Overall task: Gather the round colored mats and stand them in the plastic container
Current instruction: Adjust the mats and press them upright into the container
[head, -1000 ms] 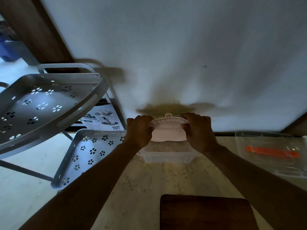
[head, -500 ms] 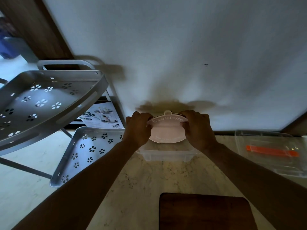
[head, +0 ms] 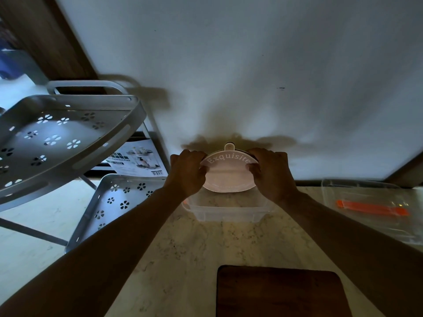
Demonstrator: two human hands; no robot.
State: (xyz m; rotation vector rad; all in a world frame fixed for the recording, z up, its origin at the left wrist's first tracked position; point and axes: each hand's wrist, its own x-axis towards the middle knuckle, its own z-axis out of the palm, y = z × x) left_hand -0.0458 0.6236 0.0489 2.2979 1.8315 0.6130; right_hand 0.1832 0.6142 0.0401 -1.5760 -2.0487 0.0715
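Observation:
A pale pink round mat point(head: 229, 173) with the word "Exquisite" and a small tab on top stands upright, held above a clear plastic container point(head: 226, 211) on the marble counter. My left hand point(head: 186, 173) grips the mat's left edge and my right hand point(head: 271, 173) grips its right edge. A dark edge of something behind the pink mat shows at the top; I cannot tell whether it is more mats. The mat's lower edge sits just above the container's back rim.
A grey perforated metal rack point(head: 57, 138) with a lower shelf point(head: 109, 202) stands at the left, a printed box point(head: 139, 160) behind it. A clear lid or tray with an orange strip point(head: 372, 208) lies at the right. A dark wooden board point(head: 279, 291) sits near me. White wall behind.
Both hands have lifted the pink mat slightly higher over the container; it now shows more of its round face.

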